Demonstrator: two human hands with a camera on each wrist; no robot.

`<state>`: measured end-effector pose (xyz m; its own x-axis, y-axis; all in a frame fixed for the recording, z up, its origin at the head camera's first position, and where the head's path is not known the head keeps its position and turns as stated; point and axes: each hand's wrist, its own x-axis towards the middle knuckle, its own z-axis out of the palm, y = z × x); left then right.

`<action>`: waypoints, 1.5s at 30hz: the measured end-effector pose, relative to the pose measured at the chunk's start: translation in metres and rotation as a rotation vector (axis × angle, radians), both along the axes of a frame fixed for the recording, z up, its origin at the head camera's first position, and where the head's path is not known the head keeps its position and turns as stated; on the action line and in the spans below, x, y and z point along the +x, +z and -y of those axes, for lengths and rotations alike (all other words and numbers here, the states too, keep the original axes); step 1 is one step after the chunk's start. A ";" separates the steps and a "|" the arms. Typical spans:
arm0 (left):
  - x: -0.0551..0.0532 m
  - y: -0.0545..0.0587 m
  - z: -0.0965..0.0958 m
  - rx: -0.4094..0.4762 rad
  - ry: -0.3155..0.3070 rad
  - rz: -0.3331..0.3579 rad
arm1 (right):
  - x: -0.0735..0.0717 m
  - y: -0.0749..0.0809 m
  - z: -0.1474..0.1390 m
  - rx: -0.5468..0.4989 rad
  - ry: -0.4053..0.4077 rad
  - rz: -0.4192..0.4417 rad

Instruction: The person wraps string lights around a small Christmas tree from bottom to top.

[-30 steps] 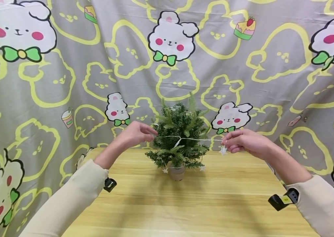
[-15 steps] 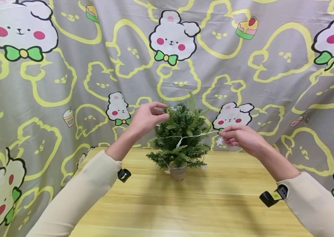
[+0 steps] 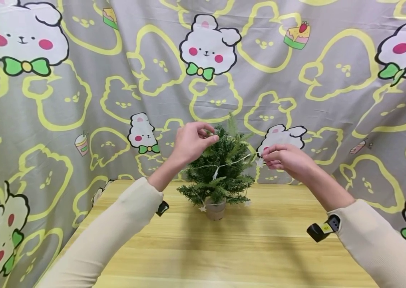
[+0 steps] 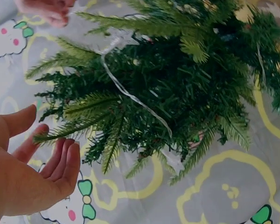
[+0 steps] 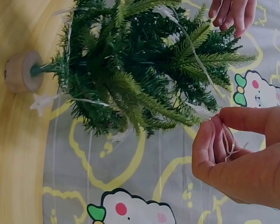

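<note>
A small artificial Christmas tree (image 3: 221, 182) stands upright in a round wooden-looking pot (image 3: 215, 212). A string of star lights (image 5: 196, 58) on thin pale wire runs across its branches. My right hand (image 3: 289, 160) pinches this wire between thumb and fingertips at the tree's right side, beside a clear star (image 5: 199, 111); a loop of wire hangs within the fingers. Near the treetop, my left hand (image 3: 191, 142) has its thumb apart from the loosely bent fingers. In the left wrist view a branch tip (image 4: 60, 133) lies against those fingers, which grip nothing.
The tree stands towards the back of a light wooden table (image 3: 203, 256). Behind and beside it hangs a grey curtain (image 3: 167, 104) with rabbit prints. Another star (image 5: 41, 103) hangs near the pot, among low branches.
My left hand has let go of the wire at the tree's left side and moved up and right to the treetop. My right hand has drawn the wire inward and slightly up.
</note>
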<state>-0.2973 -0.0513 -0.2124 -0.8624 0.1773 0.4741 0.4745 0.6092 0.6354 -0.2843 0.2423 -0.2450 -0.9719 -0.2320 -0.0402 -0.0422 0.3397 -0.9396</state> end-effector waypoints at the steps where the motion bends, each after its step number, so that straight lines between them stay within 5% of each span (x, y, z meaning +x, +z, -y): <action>1: -0.001 -0.001 0.000 0.000 0.000 -0.009 | 0.000 0.001 0.001 0.002 0.001 -0.002; 17: -0.017 -0.004 0.019 0.000 0.048 -0.069 | -0.004 0.011 0.001 -0.003 0.003 -0.016; 26: -0.014 -0.002 0.024 -0.010 0.021 -0.023 | -0.004 0.015 0.001 0.065 -0.020 -0.044; 39: -0.013 -0.001 0.023 -0.003 0.029 0.009 | -0.015 0.044 0.037 0.070 -0.122 -0.128; 45: -0.013 0.001 0.022 -0.001 0.025 0.022 | -0.020 0.053 0.052 0.047 -0.095 -0.136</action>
<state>-0.3100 -0.0731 -0.2115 -0.8767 0.1557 0.4551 0.4450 0.6215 0.6447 -0.3044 0.1905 -0.1921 -0.9866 -0.1394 0.0846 -0.1334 0.3915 -0.9105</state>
